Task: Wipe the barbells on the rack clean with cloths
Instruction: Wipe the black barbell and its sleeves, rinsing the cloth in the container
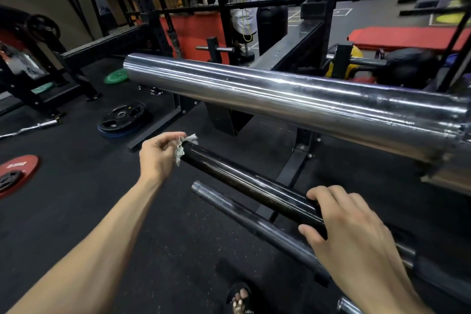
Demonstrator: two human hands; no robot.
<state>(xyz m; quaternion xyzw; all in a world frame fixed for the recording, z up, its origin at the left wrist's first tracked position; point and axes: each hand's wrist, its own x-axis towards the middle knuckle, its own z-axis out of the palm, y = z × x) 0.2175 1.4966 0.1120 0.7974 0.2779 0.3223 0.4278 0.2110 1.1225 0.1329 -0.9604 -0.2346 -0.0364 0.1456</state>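
Two hands were engaged: left hand (158, 158) pinched cloth (182, 148) at black barbell (251, 186) end; right hand (349, 227) clasped it. Small cloth could be dropped.

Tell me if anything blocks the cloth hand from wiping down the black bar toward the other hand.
Nothing visible does. The left hand pinches the cloth at the end of the black bar, whose top is bare up to the right hand gripping it.

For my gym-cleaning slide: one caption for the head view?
Left hand wipes black barbell sleeve end with small cloth; right hand grips it.
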